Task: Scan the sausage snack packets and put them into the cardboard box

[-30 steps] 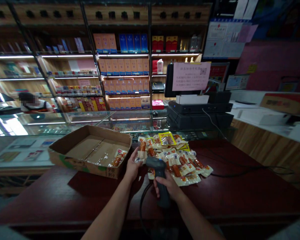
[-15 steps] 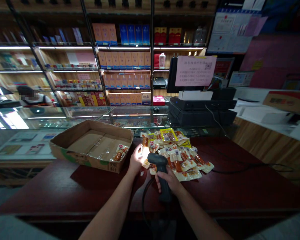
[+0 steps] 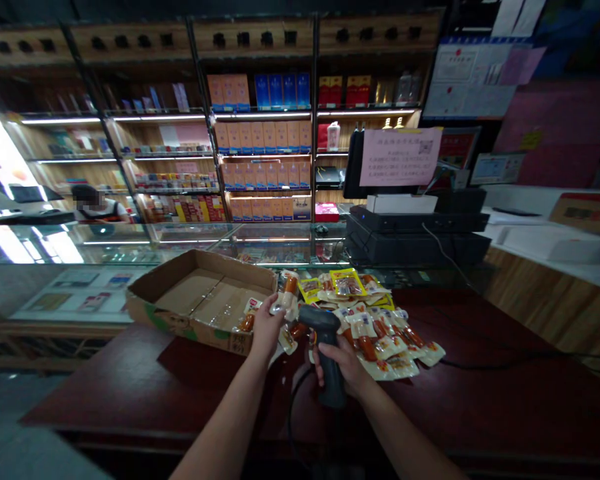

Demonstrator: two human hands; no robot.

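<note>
Raised slightly since earlier, a sausage packet (image 3: 289, 293) stands lengthwise upright, pinched in the left hand (image 3: 267, 328), just left of the scanner (image 3: 326, 340) gripped in the right hand (image 3: 339, 368).

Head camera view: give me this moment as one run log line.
left hand: sausage packet | right hand: barcode scanner | nearby: snack pile, cardboard tray

Shop with barcode scanner (image 3: 329, 357), stocked shelves (image 3: 263, 137)
</note>
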